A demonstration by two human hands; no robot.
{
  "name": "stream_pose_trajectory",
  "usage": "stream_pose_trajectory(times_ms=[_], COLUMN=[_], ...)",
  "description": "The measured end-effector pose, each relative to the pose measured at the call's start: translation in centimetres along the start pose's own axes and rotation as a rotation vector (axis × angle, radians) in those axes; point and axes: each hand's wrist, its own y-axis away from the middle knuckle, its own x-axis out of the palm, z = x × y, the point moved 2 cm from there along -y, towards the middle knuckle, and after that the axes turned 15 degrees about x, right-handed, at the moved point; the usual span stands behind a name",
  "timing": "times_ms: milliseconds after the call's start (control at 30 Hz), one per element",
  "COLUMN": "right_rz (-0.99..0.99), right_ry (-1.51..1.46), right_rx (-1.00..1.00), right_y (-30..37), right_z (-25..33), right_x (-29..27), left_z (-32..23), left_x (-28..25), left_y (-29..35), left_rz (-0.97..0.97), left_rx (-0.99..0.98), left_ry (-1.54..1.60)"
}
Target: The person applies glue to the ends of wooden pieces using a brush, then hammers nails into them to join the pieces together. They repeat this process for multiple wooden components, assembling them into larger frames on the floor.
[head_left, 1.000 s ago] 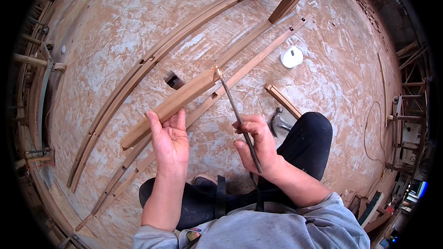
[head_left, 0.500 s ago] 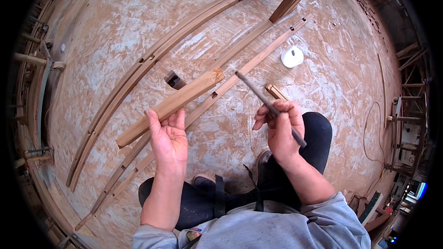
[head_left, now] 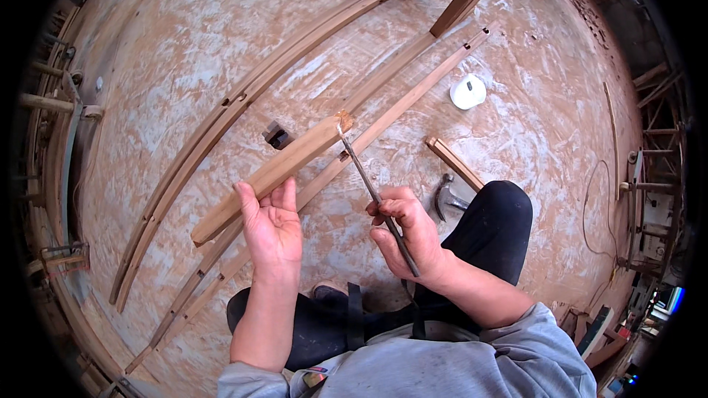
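Mottled floor (head_left: 184, 44); long rails (head_left: 413, 94). Left fingers (head_left: 289, 191): grasping wooden bar (head_left: 273, 173) over rails. Right fingers (head_left: 398, 194): gripping rod (head_left: 369, 183), tip at bar's end. From afar I judge: slack left hold could let bar twist.

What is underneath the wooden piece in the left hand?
The left hand supports the wooden piece from below. On the floor, wood strips emerge beyond its far end and beside its near end; whether they join underneath is covered.
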Motion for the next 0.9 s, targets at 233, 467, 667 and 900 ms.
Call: stream_pose_trajectory(times_ms=[233, 467, 667, 900], right_rz=[-0.226, -0.300, -0.543, -0.470], right_ry=[-0.709, -0.149, 0.137, 0.150], right_rx=[0.392, 0.470, 0.589, 0.710], right_y=[-1.5, -4.8, -9.5, -12.7], right_z=[-1.2, -0.3, -11.5, -24.7], right_x=[-2.9, -12.0, -27.0, -29.3], left_z=[-0.4, -1.0, -1.2, -2.2], left_x=[-0.1, 0.1, 0.2, 1.0], left_y=[-0.4, -0.4, 1.2, 0.2], left_rz=[0.006, 0.077, 0.326, 0.237], left_rx=[-0.004, 0.034, 0.008, 0.027], left_ry=[-0.009, -0.037, 0.032, 0.053])
